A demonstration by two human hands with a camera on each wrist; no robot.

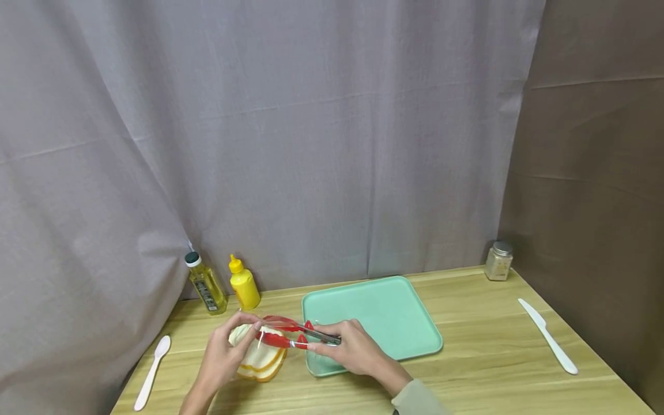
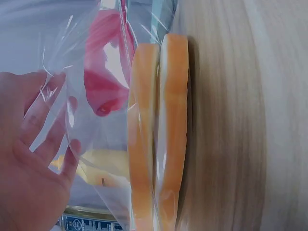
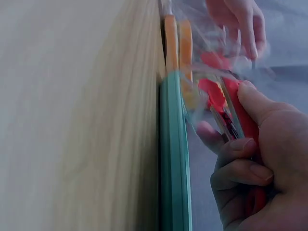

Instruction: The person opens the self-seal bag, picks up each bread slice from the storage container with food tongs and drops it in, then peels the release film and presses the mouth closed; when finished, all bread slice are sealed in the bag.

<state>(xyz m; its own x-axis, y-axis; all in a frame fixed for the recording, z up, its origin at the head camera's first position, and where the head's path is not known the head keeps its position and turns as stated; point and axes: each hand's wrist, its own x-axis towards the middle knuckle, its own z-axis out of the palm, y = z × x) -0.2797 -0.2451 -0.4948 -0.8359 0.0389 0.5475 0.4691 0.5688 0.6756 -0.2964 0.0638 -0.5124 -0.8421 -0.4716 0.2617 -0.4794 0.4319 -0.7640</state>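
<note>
My left hand point(image 1: 220, 357) pinches the edge of a clear plastic bag point(image 2: 110, 132) between thumb and fingers. Inside the bag, two white bread slices with orange crusts point(image 1: 263, 370) lie stacked on the table; their crusts show side by side in the left wrist view. My right hand point(image 1: 358, 349) grips a pair of red-and-metal tongs point(image 1: 277, 340) by the handles. The tongs' red heads hover over the bread, by the bag's mouth, spread a little apart with no bread between them. Plastic glare hides exactly how far in they reach.
A mint-green tray point(image 1: 378, 314) lies just right of the bread. Behind stand an oil bottle point(image 1: 207, 288) and a yellow squeeze bottle point(image 1: 245, 288). A white spoon point(image 1: 153, 374) lies left, a white knife point(image 1: 550, 337) right. A spice jar point(image 1: 499, 262) stands at the back right.
</note>
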